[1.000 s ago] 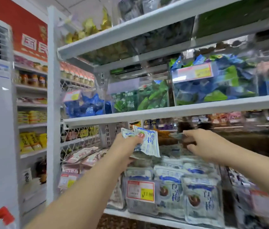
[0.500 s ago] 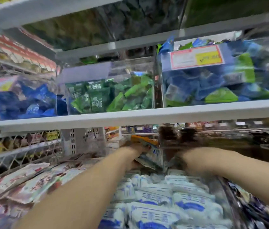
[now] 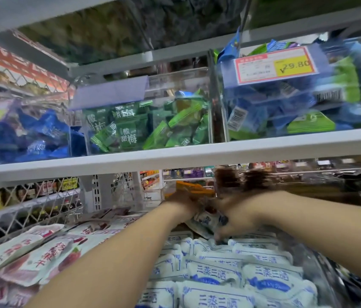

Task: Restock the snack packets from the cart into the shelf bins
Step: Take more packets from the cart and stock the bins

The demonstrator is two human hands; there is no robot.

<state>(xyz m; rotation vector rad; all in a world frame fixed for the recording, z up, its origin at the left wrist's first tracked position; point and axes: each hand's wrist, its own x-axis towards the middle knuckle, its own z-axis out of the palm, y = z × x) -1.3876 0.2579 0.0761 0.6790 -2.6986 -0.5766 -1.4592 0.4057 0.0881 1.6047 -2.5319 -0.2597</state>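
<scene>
placing step: a loose packet (image 3: 208, 221) is going into the back of the bin (image 3: 326, 283), so this looks like the put-away part of the restock, not the fetch from the cart.
task's thing: the loose packet sits between the two hands, just over the far end of the blue-and-white packets (image 3: 219, 276) that already fill the bin below the forearms.
left hand (image 3: 181, 202): reached far in under the shelf (image 3: 175, 157), touching the far side of the loose packet; too blurred and dark to tell whether its fingers grip or only steady.
right hand (image 3: 235, 216): palm down just beside the left, fingers (image 3: 218, 236) curled down round the near edge of the loose packet, gripping it.
arms: both forearms run forward and close together at the wrists, low under the shelf edge.
next move: probably to press the packet flat into the row and let go; it calls for a clear gap at the back and a straight pull out, so the sleeves of neither arm drag stacked packets forward.
beside the hands: pink packets (image 3: 31, 247) lie left of the left forearm; green packets (image 3: 141, 130) stand on the shelf above.
</scene>
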